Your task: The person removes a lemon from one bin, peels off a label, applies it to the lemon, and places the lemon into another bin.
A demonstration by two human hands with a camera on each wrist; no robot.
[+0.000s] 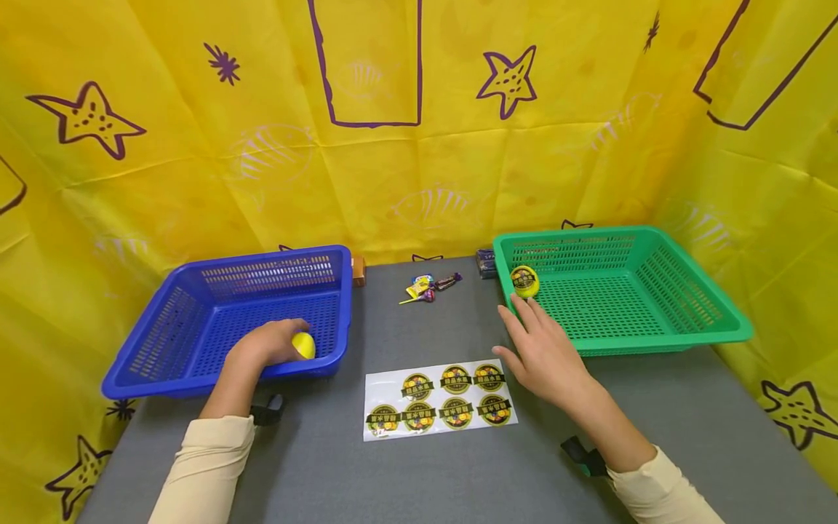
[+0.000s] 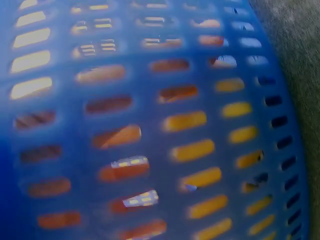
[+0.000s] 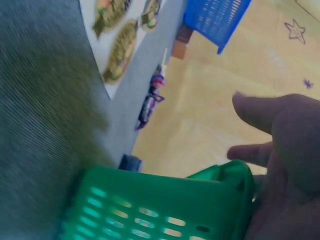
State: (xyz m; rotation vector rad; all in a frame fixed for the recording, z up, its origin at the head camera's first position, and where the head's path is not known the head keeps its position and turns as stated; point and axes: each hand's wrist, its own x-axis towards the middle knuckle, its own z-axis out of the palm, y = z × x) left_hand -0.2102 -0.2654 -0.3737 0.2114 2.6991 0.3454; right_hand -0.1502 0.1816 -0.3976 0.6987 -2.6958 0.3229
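Note:
My left hand [image 1: 270, 342] reaches over the near rim of the blue basket [image 1: 225, 378] and holds a yellow ball [image 1: 304, 346], its fingers partly hidden behind the ball. The left wrist view is filled by the slotted blue basket wall [image 2: 145, 117], with yellow and reddish patches behind the slots. My right hand [image 1: 543, 353] is at the left rim of the green basket [image 1: 661, 338], fingers loosely spread, nothing in them. Just past its fingertips, a yellow ball [image 1: 525, 282] bearing a round black-and-gold sticker lies inside that basket.
Between the baskets lies a white sheet [image 1: 407, 389] with several round stickers. Farther back are wrapped candies and a lollipop [image 1: 427, 294]. A small orange-brown box [image 1: 358, 271] and a dark box [image 1: 486, 263] stand beside the baskets. A yellow patterned cloth [image 1: 393, 175] hangs behind.

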